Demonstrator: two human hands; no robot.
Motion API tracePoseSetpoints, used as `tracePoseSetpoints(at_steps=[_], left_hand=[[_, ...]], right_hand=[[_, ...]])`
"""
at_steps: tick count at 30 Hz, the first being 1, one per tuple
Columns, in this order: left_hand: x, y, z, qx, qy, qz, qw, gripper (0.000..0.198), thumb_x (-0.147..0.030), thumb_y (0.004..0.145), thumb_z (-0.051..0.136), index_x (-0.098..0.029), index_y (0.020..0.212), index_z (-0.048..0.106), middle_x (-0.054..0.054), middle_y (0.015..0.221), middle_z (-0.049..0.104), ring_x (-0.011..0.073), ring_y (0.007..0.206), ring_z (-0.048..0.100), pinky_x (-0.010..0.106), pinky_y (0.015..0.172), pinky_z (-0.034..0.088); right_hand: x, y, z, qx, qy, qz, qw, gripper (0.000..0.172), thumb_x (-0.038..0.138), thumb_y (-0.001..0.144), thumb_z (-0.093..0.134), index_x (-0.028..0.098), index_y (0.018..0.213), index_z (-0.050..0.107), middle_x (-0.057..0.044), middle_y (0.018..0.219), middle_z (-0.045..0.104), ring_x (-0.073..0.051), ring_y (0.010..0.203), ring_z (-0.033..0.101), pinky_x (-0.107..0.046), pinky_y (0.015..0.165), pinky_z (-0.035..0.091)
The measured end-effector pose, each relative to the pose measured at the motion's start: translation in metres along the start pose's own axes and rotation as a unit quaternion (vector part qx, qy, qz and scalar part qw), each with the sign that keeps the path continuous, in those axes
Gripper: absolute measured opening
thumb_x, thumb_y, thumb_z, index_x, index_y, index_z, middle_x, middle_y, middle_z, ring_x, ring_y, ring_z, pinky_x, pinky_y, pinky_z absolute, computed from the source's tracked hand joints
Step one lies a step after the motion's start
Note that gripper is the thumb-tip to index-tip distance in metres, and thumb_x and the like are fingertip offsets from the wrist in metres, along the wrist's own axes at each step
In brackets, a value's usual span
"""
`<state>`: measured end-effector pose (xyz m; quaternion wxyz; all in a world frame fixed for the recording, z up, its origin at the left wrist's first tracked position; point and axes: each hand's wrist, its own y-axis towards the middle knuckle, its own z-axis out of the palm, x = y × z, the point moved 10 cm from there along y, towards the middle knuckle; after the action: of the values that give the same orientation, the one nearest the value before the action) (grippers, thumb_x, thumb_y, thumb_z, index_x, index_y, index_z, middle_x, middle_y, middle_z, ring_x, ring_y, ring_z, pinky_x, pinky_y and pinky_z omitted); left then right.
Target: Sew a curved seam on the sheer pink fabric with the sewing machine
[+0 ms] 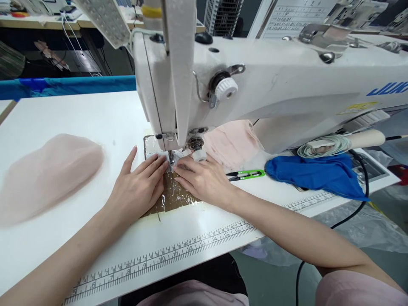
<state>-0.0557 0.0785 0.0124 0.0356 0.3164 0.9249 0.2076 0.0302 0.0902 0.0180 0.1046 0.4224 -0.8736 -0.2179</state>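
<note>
The presser foot (171, 158) of a white sewing machine (270, 72) stands between my two hands. My left hand (137, 182) lies flat just left of it, fingers stretched out and thumb spread away. On the right, my right hand (207, 180) has its fingers bent together, tips close to the foot. Whatever they pinch is hidden or too small to make out. Beneath both hands is a brown, clear-taped plate (174, 195) on the sewing bed. Pale pink fabric (234, 142) lies behind my right hand, under the machine arm.
A sheer pink fabric piece (54, 174) rests on the white table at left. Green thread snips (247, 174) and a blue cloth (312, 172) lie to the right, near a coil of pale cord (325, 146). A ruler strip (165, 255) runs along the front edge.
</note>
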Motion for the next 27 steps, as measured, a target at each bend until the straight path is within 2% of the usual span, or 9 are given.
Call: tracePoseSetpoints(at_steps=[10,17,21,23,25,26,27], left_hand=[[0.011,-0.001,0.010,0.023,-0.017,-0.034,0.999,0.044,-0.024,0.097,0.034,-0.013,0.134,0.055,0.012,0.137,0.058,0.0294,0.129,0.053,0.058,0.121,0.016],[0.011,-0.002,0.007,0.012,-0.011,-0.039,0.999,0.044,-0.024,0.098,0.033,-0.009,0.132,0.056,0.013,0.135,0.059,0.0307,0.129,0.052,0.057,0.120,0.016],[0.013,-0.002,0.004,0.004,-0.018,-0.044,0.999,0.041,-0.024,0.098,0.036,-0.012,0.132,0.056,0.011,0.132,0.062,0.0290,0.127,0.054,0.056,0.120,0.019],[0.014,-0.003,0.001,-0.002,-0.028,-0.049,0.998,0.039,-0.025,0.098,0.039,-0.014,0.131,0.057,0.010,0.130,0.064,0.0278,0.124,0.057,0.055,0.118,0.023],[0.013,-0.004,-0.005,-0.018,-0.046,-0.048,0.998,0.037,-0.027,0.097,0.046,-0.017,0.130,0.057,0.009,0.128,0.065,0.0261,0.118,0.061,0.051,0.115,0.032],[0.012,-0.005,-0.008,-0.026,-0.060,-0.045,0.997,0.037,-0.029,0.095,0.050,-0.018,0.130,0.056,0.009,0.128,0.066,0.0255,0.117,0.062,0.049,0.111,0.036],[0.010,-0.005,-0.011,-0.030,-0.083,-0.037,0.995,0.038,-0.029,0.094,0.053,-0.019,0.130,0.056,0.009,0.129,0.065,0.0253,0.117,0.061,0.047,0.108,0.040]], right_hand=[[-0.005,0.002,0.008,0.030,-0.021,0.008,0.999,0.031,0.031,0.100,0.046,0.016,0.112,0.070,-0.007,0.099,0.072,-0.023,0.101,0.060,-0.037,0.092,0.040],[-0.012,-0.001,0.004,0.026,-0.018,0.023,0.999,0.031,0.031,0.100,0.046,0.019,0.109,0.073,-0.007,0.105,0.073,-0.022,0.105,0.061,-0.037,0.092,0.043],[-0.015,-0.001,0.006,0.025,-0.003,0.031,0.999,0.031,0.031,0.099,0.048,0.014,0.110,0.072,-0.009,0.107,0.074,-0.023,0.104,0.063,-0.038,0.094,0.045],[-0.018,0.000,0.008,0.039,0.028,0.051,0.998,0.032,0.027,0.099,0.047,0.010,0.109,0.072,-0.012,0.106,0.074,-0.025,0.105,0.064,-0.041,0.096,0.045],[-0.024,0.001,0.007,0.056,0.114,0.086,0.988,0.030,0.021,0.098,0.046,0.009,0.108,0.072,-0.012,0.104,0.074,-0.025,0.102,0.065,-0.043,0.096,0.045],[-0.026,0.000,0.007,0.070,0.194,0.104,0.973,0.028,0.020,0.096,0.048,0.010,0.105,0.073,-0.011,0.102,0.075,-0.023,0.098,0.067,-0.043,0.094,0.047],[-0.026,0.000,0.009,0.095,0.298,0.118,0.942,0.025,0.020,0.095,0.052,0.013,0.102,0.074,-0.009,0.100,0.075,-0.021,0.094,0.068,-0.041,0.091,0.050]])
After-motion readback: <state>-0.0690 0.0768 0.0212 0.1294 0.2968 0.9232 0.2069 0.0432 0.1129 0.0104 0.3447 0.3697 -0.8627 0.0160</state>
